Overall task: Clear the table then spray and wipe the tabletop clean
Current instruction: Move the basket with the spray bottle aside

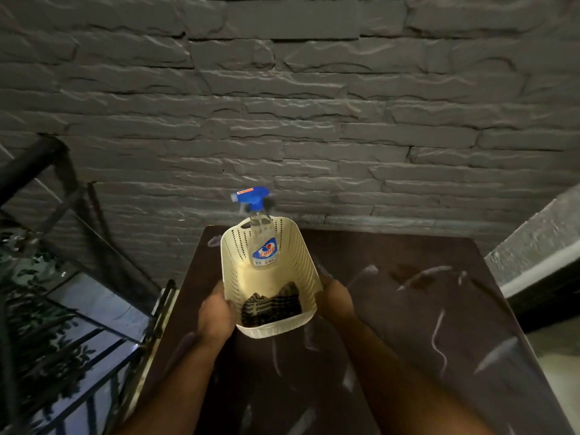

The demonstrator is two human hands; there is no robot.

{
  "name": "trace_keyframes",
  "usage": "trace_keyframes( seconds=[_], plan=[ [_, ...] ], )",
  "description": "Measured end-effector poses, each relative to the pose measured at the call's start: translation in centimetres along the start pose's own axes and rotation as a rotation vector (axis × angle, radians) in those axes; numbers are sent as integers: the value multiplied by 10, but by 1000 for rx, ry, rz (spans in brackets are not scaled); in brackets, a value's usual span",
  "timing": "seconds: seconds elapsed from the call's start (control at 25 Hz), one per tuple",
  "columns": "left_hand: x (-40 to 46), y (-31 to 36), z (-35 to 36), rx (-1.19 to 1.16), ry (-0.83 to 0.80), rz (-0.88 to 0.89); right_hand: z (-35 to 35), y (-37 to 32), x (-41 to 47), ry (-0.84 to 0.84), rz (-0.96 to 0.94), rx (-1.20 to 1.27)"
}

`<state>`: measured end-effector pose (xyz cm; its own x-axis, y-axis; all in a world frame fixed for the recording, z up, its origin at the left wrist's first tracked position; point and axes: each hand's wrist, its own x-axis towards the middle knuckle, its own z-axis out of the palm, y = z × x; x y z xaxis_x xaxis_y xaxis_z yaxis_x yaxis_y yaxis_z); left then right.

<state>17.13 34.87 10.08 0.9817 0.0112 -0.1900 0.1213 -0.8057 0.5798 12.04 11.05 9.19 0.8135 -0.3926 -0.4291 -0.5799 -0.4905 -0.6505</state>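
A cream perforated plastic basket is over the dark brown tabletop, near its left side. Inside it a clear spray bottle with a blue trigger head leans against the far wall. A dark striped cloth lies bunched at the near end of the basket. My left hand grips the basket's left wall and my right hand grips its right wall. Whether the basket rests on the table or is lifted, I cannot tell.
The tabletop carries pale smears and stains across its right half. A grey stone wall stands right behind the table. A black metal railing with plants runs along the left. A pale ledge rises at the right.
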Motion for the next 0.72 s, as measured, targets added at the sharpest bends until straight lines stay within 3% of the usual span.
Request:
trace_keyframes(
  seconds=[0.2, 0.48, 0.72],
  plan=[
    [-42, 68, 40, -74, -46, 145, -69, 61, -36, 126, 12, 42],
    [-135, 184, 149, -259, -232, 223, -198, 182, -108, 342, 118, 5],
    [-211, 240, 216, -224, -341, 237, -257, 266, -163, 365, 217, 56]
  ],
)
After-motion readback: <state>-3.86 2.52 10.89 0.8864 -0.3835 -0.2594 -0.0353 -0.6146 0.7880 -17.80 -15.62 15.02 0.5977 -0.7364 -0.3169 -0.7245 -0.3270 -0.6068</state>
